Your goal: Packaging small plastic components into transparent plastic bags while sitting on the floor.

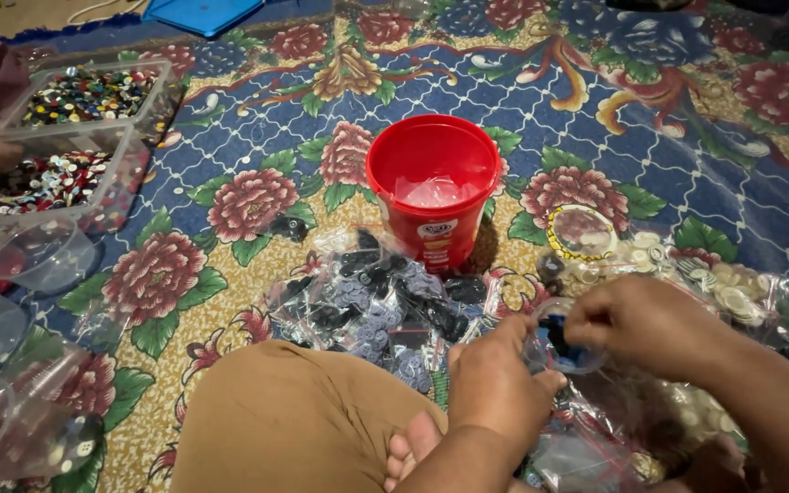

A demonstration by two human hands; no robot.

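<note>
In front of the round red plastic bucket, my left hand and right hand pinch a small clear bag of dark buttons, many filled bags lying beside, loose cream buttons remaining.

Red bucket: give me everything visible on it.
The red bucket is round, glossy, plastic-looking, and stands upright and open on the floral carpet, beyond both hands. A pale label sits on its front wall. Clear plastic lies crumpled inside. Small clear bags of dark buttons crowd its base in front; whether they touch it is unclear.
</note>
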